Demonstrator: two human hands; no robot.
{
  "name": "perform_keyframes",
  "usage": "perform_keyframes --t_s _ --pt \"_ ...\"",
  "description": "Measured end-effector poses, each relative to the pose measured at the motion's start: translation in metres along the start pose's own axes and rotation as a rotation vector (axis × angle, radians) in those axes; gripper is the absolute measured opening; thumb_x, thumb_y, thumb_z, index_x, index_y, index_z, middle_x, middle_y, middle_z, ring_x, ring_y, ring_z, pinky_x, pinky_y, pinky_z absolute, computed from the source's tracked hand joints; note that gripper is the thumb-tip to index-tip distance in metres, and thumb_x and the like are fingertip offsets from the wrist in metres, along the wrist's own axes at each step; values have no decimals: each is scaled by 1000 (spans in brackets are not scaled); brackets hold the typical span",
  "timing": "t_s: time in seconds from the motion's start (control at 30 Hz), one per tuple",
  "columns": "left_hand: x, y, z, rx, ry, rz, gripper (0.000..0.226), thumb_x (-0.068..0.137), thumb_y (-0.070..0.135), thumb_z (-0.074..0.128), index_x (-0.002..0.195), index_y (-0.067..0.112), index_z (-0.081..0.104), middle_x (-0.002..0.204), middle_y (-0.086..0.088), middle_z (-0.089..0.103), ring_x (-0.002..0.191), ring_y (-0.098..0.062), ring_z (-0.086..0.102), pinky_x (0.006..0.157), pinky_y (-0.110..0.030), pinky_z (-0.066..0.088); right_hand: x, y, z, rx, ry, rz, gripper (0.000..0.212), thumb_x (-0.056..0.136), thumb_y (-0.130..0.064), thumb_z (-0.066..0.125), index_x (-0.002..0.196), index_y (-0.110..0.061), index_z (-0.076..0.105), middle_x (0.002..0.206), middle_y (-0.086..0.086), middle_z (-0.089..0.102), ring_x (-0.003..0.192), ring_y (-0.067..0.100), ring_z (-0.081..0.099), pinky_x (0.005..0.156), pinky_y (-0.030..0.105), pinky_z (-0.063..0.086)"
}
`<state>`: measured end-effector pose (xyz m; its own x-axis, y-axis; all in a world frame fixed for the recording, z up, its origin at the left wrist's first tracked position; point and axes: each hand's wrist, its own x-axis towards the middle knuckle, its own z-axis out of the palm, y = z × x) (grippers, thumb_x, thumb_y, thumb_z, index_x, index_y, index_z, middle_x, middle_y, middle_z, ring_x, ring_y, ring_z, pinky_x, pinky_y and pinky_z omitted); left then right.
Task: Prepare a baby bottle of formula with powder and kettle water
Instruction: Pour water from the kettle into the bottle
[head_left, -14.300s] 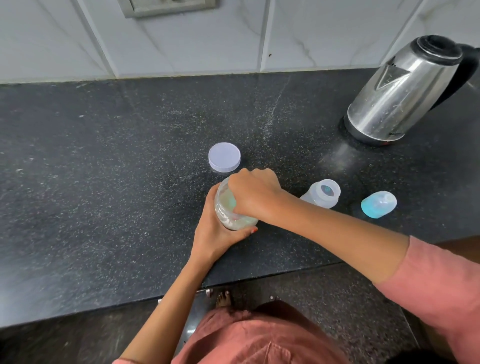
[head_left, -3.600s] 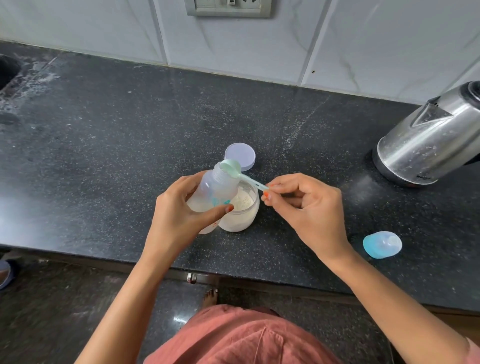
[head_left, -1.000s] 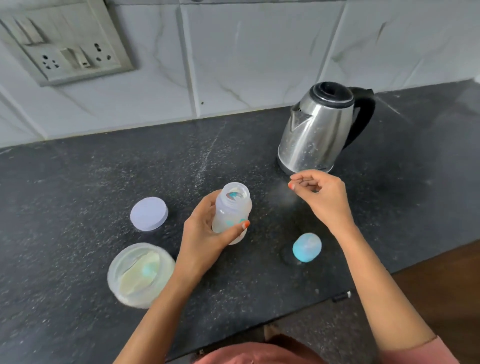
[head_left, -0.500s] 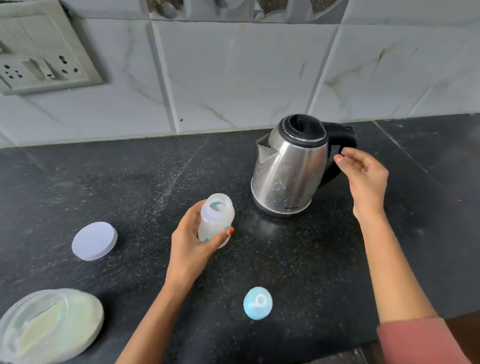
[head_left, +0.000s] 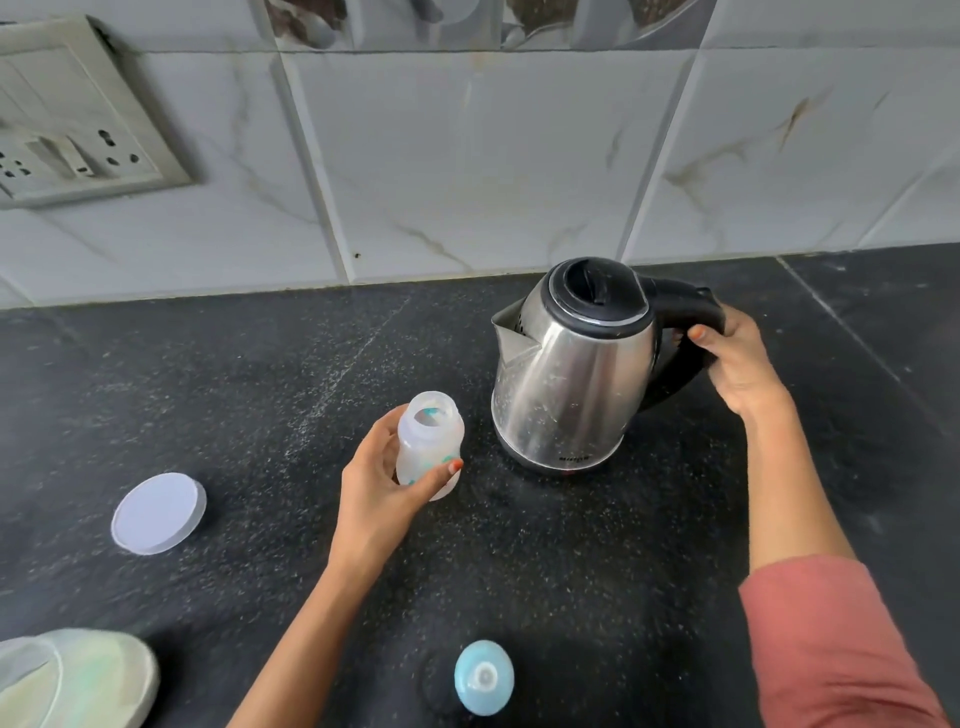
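Note:
My left hand (head_left: 382, 491) grips a small translucent baby bottle (head_left: 428, 441), upright and uncapped, just above the black counter (head_left: 260, 374). To its right stands a steel kettle (head_left: 571, 374) with a black lid, spout facing left. My right hand (head_left: 737, 358) is wrapped around the kettle's black handle. The blue bottle cap with its teat (head_left: 484, 677) lies on the counter near the front edge. The open powder jar (head_left: 72, 675) sits at the bottom left corner, with pale powder inside.
The jar's white round lid (head_left: 158, 512) lies flat on the counter at the left. A tiled wall (head_left: 467, 156) rises behind, with a switch and socket plate (head_left: 72, 119) at the upper left. A seam in the counter runs at the right.
My right hand has moved from beside the kettle's handle to grip it. The left hand still holds the bottle in the same spot. The view has shifted slightly.

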<state>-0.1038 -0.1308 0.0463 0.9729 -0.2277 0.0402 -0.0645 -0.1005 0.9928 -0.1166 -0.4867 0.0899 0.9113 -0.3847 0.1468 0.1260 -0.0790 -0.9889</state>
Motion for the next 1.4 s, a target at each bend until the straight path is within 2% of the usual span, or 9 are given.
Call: perform_keyframes --t_s 0.07,0.2,0.27,0.37,0.43,0.83,1.0,1.2,1.4 --pt "2 -2 1 4 9 -6 57 54 36 80 105 44 57 109 12 68 103 -8 63 93 -40 49 7 1 0 46 -76 5 46 39 -60 82 74 -31 73 68 -14 71 69 -1 64 71 14 51" --pt "3 -8 -2 13 18 -25 60 54 34 81 108 39 56 111 8 68 105 -11 63 94 -40 49 16 8 2 125 -173 8 51 36 -58 83 79 -31 74 74 -14 73 77 -1 66 71 14 52" --pt "4 -10 -3 18 20 -22 60 56 28 82 109 39 56 111 7 68 104 -11 64 94 -41 49 17 8 3 154 -185 8 48 38 -58 83 76 -29 74 66 -13 71 67 -1 65 63 13 51" --pt "6 -9 -5 26 27 -8 59 55 31 80 108 41 56 111 9 68 104 -10 63 92 -39 49 19 10 2 175 -183 9 41 43 -57 82 66 -25 71 45 -10 58 39 -1 47 42 10 40" --pt "6 -9 -7 28 34 1 58 55 32 80 106 44 57 111 10 68 104 -10 63 92 -37 49 18 14 1 185 -185 8 38 47 -55 81 66 -24 70 40 -10 51 34 -2 41 38 9 35" --pt "12 -15 -22 64 80 13 57 53 39 80 101 57 55 108 21 66 105 -4 62 90 -32 48 5 -13 30 101 -176 -80 34 50 -57 79 63 -27 69 39 -12 53 33 0 44 36 10 34" --pt "14 -23 -22 117 93 32 64 62 21 85 97 64 53 106 24 65 104 -3 61 88 -30 49 -10 -34 40 6 -179 -125 36 49 -58 78 61 -25 69 41 -12 55 34 1 44 36 10 34" --pt "14 -27 -29 180 118 50 70 64 17 84 97 69 50 101 34 62 103 5 58 86 -18 44 -21 -62 58 -147 -200 -188 1 58 -32 69 59 -33 69 41 -14 56 37 1 45 39 11 36" --pt "11 -33 -37 213 123 59 62 64 16 83 99 57 53 105 27 62 103 -2 58 91 -23 44 -39 -79 76 -169 -233 -153 6 55 -32 68 60 -34 70 39 -14 54 37 0 44 38 11 34"
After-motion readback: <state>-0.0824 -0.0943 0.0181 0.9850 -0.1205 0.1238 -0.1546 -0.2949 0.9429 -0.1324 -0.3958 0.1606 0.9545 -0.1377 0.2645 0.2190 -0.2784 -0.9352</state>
